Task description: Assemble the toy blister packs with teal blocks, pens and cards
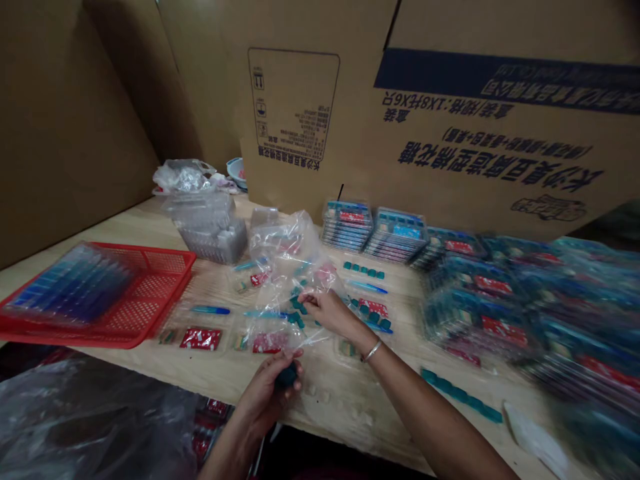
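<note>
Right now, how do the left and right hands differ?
The left hand sits nearer the edge of the wooden table, curled around a dark teal piece. The right hand reaches farther over the table, its fingers at a clear plastic bag. The right wrist wears a silver bangle; the left wrist shows none. Both hands are bare.

a pale wooden table (330, 407) runs beneath both hands. left of the left hand (265, 393) sits a red plastic basket (165, 267); right of the right hand (325, 310) lie stacked blister packs (475, 313) and a row of teal pieces (460, 393).
</note>
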Tool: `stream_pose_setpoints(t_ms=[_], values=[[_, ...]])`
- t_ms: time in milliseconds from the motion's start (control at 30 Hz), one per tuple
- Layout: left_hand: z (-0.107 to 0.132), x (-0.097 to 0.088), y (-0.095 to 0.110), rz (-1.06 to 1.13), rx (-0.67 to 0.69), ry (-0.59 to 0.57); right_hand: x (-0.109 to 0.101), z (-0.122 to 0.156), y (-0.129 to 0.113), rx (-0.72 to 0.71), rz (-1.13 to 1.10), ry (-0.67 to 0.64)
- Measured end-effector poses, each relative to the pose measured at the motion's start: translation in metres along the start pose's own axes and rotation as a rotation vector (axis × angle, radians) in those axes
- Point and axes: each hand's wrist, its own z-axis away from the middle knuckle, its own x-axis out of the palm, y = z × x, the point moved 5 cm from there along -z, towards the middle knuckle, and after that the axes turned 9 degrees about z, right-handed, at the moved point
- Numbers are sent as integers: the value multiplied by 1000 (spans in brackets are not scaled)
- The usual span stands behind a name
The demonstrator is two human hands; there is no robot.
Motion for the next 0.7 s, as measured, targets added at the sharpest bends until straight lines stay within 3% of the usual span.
stream_pose_setpoints(t_ms=[133, 300, 367, 467, 600, 700], values=[[1, 1, -2, -1, -4, 14, -2, -1, 0, -6, -150, 12], [9, 3, 0, 30, -5, 21, -21, 22, -16, -130, 142, 62], [15, 2, -2, 54, -41, 28, -32, 47, -20, -184, 166, 134], [26, 4, -8, 111, -119, 22, -42, 97, -11, -137, 103, 268], [35, 14, -16, 139, -165, -10, -24, 167, 10, -39, 92, 234], [37, 27, -29, 132, -189, -45, -7, 203, 9, -44, 33, 197]])
